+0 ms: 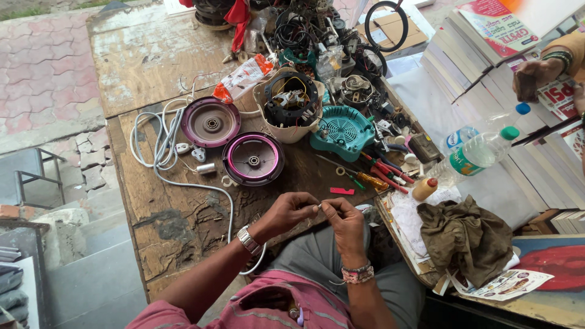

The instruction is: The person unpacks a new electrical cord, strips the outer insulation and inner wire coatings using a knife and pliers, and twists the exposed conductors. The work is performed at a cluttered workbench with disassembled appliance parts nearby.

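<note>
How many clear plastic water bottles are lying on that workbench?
2. A clear plastic bottle with a green cap lies at the bench's right edge, and a clear plastic bottle with a blue cap lies just behind it. The clutter may hide others.

The small item pinched between the fingertips of the left hand [286,213] and right hand [344,220] is too small to be identified. The heap of wires and parts [317,33] is cut off by the top edge. Another person's hand [536,76] is cropped at the right edge.
</note>
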Action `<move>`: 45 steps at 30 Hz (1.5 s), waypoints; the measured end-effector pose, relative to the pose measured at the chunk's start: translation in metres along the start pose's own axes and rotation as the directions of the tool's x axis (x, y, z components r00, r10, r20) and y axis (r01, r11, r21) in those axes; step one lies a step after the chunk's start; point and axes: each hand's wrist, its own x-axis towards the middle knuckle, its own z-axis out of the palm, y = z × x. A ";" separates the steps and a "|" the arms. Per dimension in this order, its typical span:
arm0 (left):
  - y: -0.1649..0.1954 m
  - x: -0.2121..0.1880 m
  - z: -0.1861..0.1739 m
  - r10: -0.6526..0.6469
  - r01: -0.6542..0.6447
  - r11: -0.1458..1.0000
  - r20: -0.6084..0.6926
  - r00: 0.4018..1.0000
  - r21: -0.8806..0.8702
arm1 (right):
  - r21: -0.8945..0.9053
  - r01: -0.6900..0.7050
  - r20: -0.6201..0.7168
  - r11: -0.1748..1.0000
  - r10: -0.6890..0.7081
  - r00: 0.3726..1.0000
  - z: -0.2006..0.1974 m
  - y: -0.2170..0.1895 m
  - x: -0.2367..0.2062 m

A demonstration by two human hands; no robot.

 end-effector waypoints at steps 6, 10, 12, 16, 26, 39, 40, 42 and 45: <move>0.006 0.000 0.002 -0.118 0.118 0.993 -0.032 0.993 0.023 | -0.102 -0.030 -0.040 0.994 0.026 0.999 0.002 -0.005 0.000; 0.012 0.001 0.005 -0.116 0.117 0.993 -0.059 0.991 0.001 | -0.069 -0.033 -0.082 0.997 0.027 0.996 0.006 -0.007 0.002; 0.013 0.001 0.006 -0.109 0.108 0.994 -0.067 0.992 -0.015 | -0.037 -0.030 -0.087 0.999 0.026 0.996 0.008 -0.007 0.001; 0.010 0.001 0.010 -0.114 0.113 0.993 -0.096 0.989 -0.016 | -0.079 -0.004 -0.109 0.997 -0.005 0.994 0.013 -0.010 -0.003; 0.011 0.005 0.004 -0.178 0.175 0.983 -0.048 0.983 -0.061 | -0.645 0.485 0.076 0.590 -0.582 0.809 0.025 -0.023 -0.010; 0.010 -0.001 0.020 -0.055 0.046 0.997 -0.134 0.989 -0.069 | 0.151 -0.124 0.020 0.981 0.123 0.992 -0.005 0.003 0.000; 0.008 -0.001 0.020 -0.039 0.029 0.997 -0.148 0.988 -0.068 | 0.149 -0.119 0.019 0.982 0.117 0.993 -0.002 0.002 0.000; 0.002 0.001 0.022 -0.024 0.009 0.996 -0.174 0.984 -0.088 | 0.140 -0.109 0.016 0.984 0.108 0.994 0.003 -0.001 0.000; -0.005 0.004 0.025 -0.039 0.012 0.992 -0.212 0.976 -0.125 | 0.145 -0.056 0.031 0.988 0.052 0.998 0.010 -0.007 -0.001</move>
